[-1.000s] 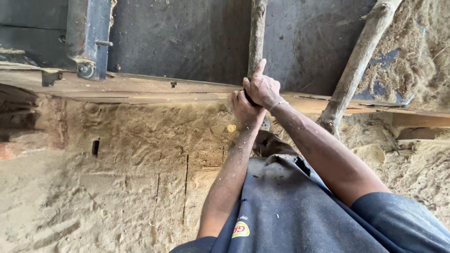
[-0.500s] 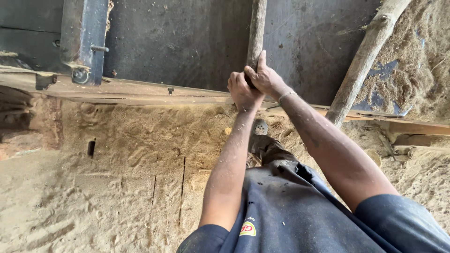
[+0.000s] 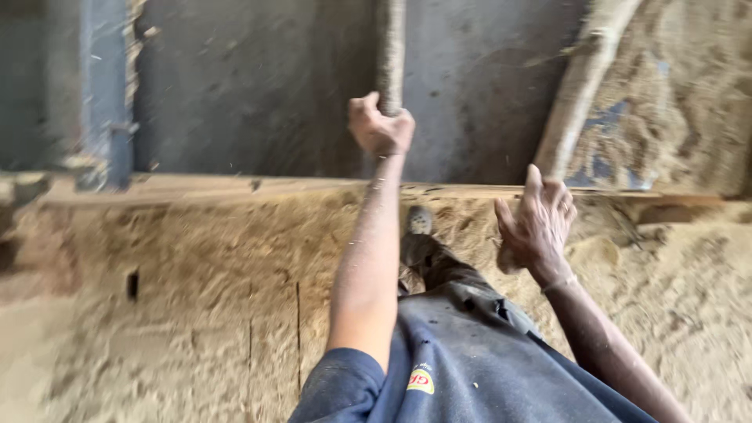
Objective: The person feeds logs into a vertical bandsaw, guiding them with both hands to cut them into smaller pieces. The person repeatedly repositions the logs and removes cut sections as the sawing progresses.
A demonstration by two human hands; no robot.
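My left hand (image 3: 382, 125) is closed around a thin upright wooden pole (image 3: 390, 47) that rises in front of a dark grey wall. My right hand (image 3: 539, 223) hangs open lower to the right, fingers spread, holding nothing, near the base of a second, thicker slanted pole (image 3: 583, 86). Sawdust coats both forearms. My foot (image 3: 419, 235) stands below the gripped pole on sawdust-covered ground. The frame is blurred by motion.
A wooden plank ledge (image 3: 235, 188) runs across the view below the wall. A blue-grey metal post (image 3: 106, 94) stands at the left. Deep sawdust (image 3: 157, 329) covers the ground, piled higher at the right (image 3: 689, 141).
Both hands were clasped together on the thin pole. Now my right hand has let go and dropped down to the right, while my left hand keeps its grip.
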